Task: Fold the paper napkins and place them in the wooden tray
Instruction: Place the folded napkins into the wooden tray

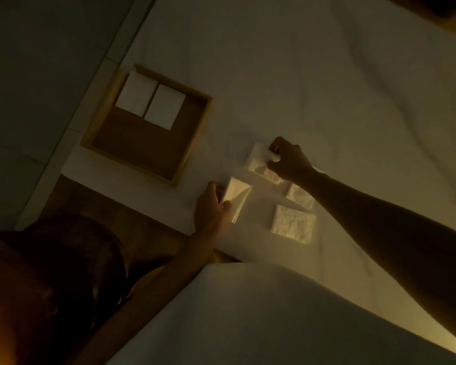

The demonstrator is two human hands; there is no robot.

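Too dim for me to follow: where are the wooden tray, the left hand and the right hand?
wooden tray (pixel 142 147): head view, its bare floor.
left hand (pixel 211 208): head view, its back; grips the near napkin (pixel 238 192).
right hand (pixel 291 162): head view, its back; pinches the far napkin (pixel 256 161).

A: Tray position?
B: Wooden tray (pixel 193 140) on the sheet (pixel 300 75), at 10 o'clock from frame centre, by the sheet's edge. Two folded napkins in its far half: first tray napkin (pixel 137 94), second tray napkin (pixel 165 106) touching it at 3 o'clock.
A: Loose ones?
B: On the sheet, 4 o'clock from the tray. Far napkin (pixel 257 160), right hand (pixel 287 160) at its 3 o'clock. Near-left napkin (pixel 237 193) at 7 o'clock from that, left hand (pixel 212 206) on its 8 o'clock edge. Middle napkin (pixel 299 196) and near napkin (pixel 292 223) at 3 to 4 o'clock from the near-left one.
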